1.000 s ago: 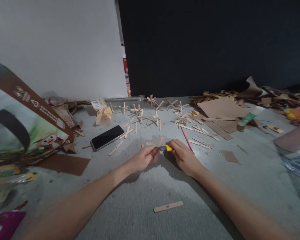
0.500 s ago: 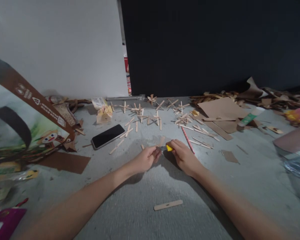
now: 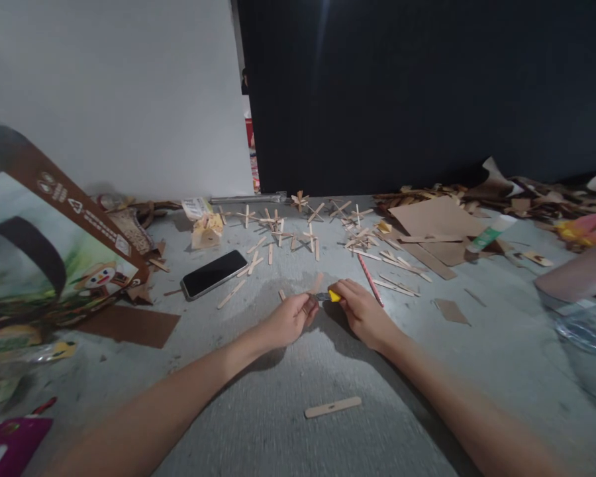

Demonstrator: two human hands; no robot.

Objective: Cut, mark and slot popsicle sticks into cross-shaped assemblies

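My right hand (image 3: 360,311) is closed round a yellow box cutter (image 3: 334,295), whose grey blade end points left. Against that blade, my left hand (image 3: 292,321) pinches a wooden craft stick (image 3: 318,281); only its upper end shows, tilted up behind the fingertips. Both hands meet just above the grey table. Nearer to me lies a loose craft stick (image 3: 332,407) with a dark mark at its middle. Another stick end (image 3: 281,295) shows just behind my left hand.
Beyond my hands are several crossed-stick pieces (image 3: 310,238) and a striped pencil-like rod (image 3: 370,278). A phone (image 3: 214,274) and printed bag (image 3: 104,232) are at left. Cardboard (image 3: 432,215), a glue stick (image 3: 491,233) and a clear-rimmed container (image 3: 583,331) are at right.
The view has shifted slightly. Both hands keep their grips, with the cutter blade still at the left fingertips; the stick's end sits a little lower and further left.
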